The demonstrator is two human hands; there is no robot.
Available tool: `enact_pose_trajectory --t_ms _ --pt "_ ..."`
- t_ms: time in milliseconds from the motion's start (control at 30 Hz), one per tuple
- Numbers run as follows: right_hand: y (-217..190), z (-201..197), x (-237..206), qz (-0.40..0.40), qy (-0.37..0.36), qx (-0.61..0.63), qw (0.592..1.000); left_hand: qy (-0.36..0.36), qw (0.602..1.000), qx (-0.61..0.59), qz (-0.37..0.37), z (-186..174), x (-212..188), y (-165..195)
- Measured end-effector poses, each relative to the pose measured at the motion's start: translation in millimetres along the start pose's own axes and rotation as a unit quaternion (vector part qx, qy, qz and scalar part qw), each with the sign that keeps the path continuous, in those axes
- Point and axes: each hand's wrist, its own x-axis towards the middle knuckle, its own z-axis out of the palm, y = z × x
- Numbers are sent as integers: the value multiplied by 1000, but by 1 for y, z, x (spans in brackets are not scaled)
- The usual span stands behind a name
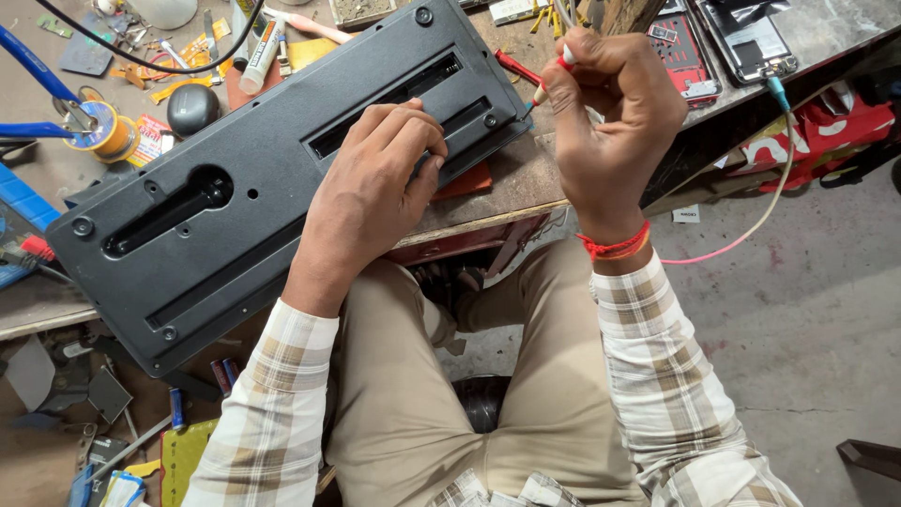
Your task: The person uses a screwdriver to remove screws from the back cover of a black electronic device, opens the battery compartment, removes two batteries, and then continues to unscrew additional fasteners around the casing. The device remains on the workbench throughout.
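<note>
A long black plastic casing (216,188) with slots and screw holes lies face down across the workbench edge. My left hand (371,192) rests flat on its near side, fingers curled over a slot, pressing it down. My right hand (610,117) is closed around a small red-and-white screwdriver (554,75), whose tip points down at the casing's right corner. A red thread band circles my right wrist.
The wooden bench (526,178) carries a solder spool (108,131), a tube (261,52), a dark round knob (192,108), yellow scraps and phone parts (751,38). A pink cable (751,225) hangs off the right. Loose tools lie on the floor at lower left.
</note>
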Motion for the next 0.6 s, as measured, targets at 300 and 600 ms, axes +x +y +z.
enact_pose_trajectory --t_ms 300,600 --pt "6 -4 8 10 -52 66 996 18 1000 -5 0 7 9 -6" --pt "4 -2 9 -45 -81 49 995 49 996 25 77 50 52 -15"
